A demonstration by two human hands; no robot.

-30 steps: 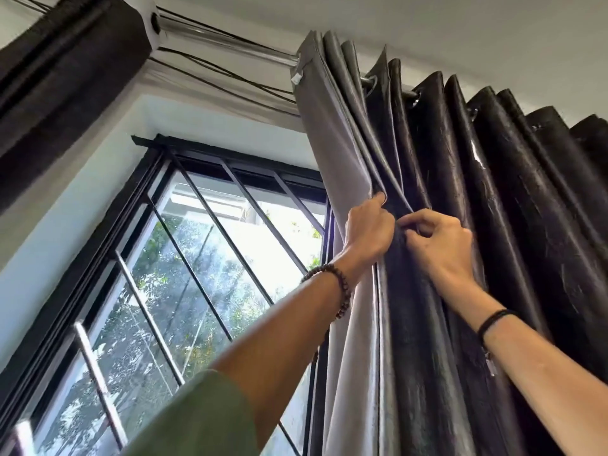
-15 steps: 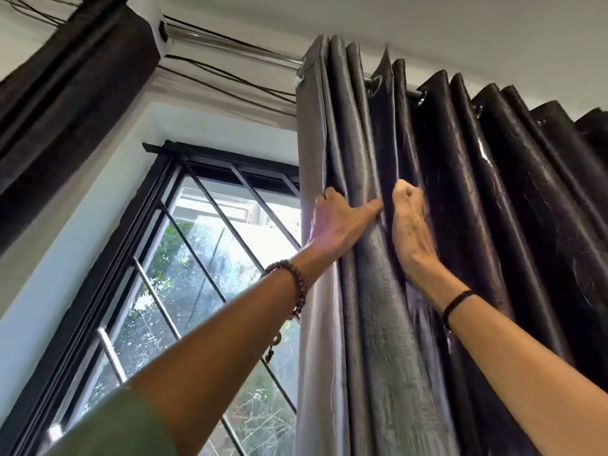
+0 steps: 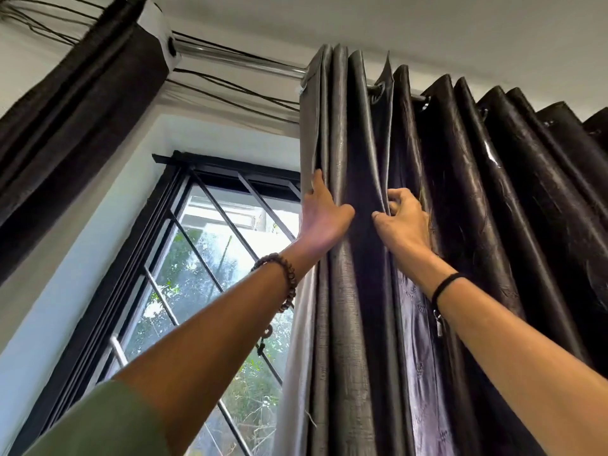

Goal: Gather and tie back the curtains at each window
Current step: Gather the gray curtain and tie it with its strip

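Curtain (image 3: 493,209): dark, glossy fabric, hung by eyelets on a metal rod (image 3: 237,62) under the ceiling. It fills the centre and right of the frame in deep vertical pleats. Its pale grey lining shows along the left edge, just beside the window (image 3: 210,258).

Left hand (image 3: 324,218): raised at centre frame, palm laid against the outermost pleats, thumb pointing up along the curtain's left edge. The fingers slip out of sight into a fold, so I cannot tell whether they curl round the cloth. A beaded bracelet (image 3: 283,278) sits on the wrist, and a green sleeve (image 3: 98,422) shows at lower left.

Right hand (image 3: 403,218): just right of the left hand, with one pleat between them. Fingers are curled and thumb drawn in, pinching a fold of the curtain. A black band (image 3: 445,286) is on the wrist.

Window: black frame with crossed bars, foliage and bright daylight behind the glass, at lower left to centre.

A second dark curtain (image 3: 75,103) hangs bunched at upper left. Thin cables (image 3: 230,90) run along the wall below the rod.
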